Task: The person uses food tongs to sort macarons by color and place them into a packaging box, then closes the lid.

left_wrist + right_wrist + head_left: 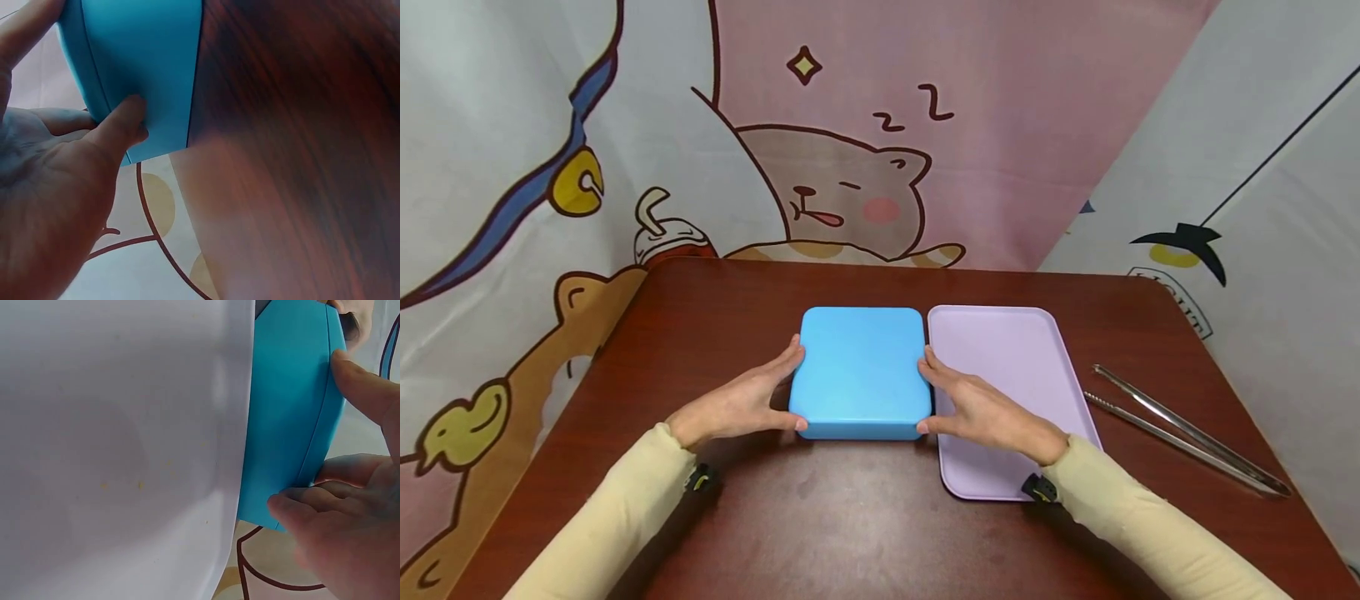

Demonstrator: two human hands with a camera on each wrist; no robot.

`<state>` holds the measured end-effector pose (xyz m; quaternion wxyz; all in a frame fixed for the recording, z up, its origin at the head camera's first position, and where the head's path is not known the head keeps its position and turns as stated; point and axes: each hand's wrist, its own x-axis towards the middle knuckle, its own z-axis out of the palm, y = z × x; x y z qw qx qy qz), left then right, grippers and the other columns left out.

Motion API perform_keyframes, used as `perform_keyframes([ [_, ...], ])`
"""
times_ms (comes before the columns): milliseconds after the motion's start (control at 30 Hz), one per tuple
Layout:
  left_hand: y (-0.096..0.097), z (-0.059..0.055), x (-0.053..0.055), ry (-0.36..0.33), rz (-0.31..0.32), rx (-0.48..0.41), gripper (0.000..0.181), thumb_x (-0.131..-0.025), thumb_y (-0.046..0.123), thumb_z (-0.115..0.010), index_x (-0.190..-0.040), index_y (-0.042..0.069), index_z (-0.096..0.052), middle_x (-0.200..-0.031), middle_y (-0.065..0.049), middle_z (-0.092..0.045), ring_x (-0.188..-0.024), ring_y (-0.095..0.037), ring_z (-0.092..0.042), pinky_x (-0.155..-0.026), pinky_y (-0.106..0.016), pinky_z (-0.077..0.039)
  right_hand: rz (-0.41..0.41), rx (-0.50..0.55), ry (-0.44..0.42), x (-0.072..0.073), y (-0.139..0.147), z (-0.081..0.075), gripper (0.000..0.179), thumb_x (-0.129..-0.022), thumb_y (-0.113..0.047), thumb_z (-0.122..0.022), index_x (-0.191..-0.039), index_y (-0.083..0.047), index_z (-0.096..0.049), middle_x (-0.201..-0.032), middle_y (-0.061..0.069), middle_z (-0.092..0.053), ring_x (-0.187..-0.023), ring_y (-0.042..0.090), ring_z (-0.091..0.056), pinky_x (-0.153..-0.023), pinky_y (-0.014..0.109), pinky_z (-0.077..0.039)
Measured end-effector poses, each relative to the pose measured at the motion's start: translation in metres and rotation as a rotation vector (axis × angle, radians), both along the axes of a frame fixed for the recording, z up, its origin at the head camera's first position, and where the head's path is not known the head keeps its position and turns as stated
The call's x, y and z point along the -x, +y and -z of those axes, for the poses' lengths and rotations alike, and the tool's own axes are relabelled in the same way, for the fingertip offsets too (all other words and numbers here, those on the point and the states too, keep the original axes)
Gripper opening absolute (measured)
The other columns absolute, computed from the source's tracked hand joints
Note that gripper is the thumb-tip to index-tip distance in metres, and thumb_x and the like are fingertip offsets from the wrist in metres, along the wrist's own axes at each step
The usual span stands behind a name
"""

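A blue lidded box (860, 367) lies flat on the table, its lid on. Along its left side my left hand (741, 404) holds it, thumb at the front corner and fingers further back. From the opposite side my right hand (981, 408) grips it in the same way, above the edge of a lilac tray (1000, 350). A seam between lid and body runs along the box's side (150, 69) in the left wrist view. The right wrist view shows the fingertips (284, 506) against the box's side (287, 412).
Metal tongs (1180, 450) lie spread on the table's right, beside the tray. Small yellow specks dot the tray (125, 425). The dark red-brown table (850, 533) ends at the back against a cartoon-printed curtain (985, 167).
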<state>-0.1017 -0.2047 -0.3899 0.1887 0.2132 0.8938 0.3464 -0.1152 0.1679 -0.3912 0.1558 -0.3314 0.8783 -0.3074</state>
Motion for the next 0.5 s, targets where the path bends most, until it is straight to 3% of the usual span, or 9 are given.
perform_keyframes([
  [267,-0.0039,-0.0023,-0.0011,0.048,-0.010,0.059,0.119,-0.084,0.053,-0.083,-0.166,0.002,-0.013,-0.173,-0.013,0.000,-0.157,-0.034,-0.017,-0.121,-0.056,-0.027,0.022,-0.001,0.016,-0.0011,-0.0026,0.0012,0.097,-0.090,-0.040,-0.082,-0.161,0.000,-0.028,-0.171,0.017,-0.012,-0.152,0.030,-0.030,-0.112,0.047,-0.042],
  [500,-0.0092,-0.0016,-0.0078,0.090,-0.065,0.060,0.116,-0.087,0.057,-0.078,-0.167,0.008,-0.009,-0.174,-0.007,0.004,-0.159,-0.034,-0.006,-0.120,-0.060,-0.025,0.064,-0.030,0.098,-0.0065,0.0021,-0.0028,0.101,-0.091,-0.057,-0.074,-0.165,-0.008,-0.027,-0.173,0.011,-0.011,-0.155,0.030,-0.026,-0.115,0.053,-0.039],
])
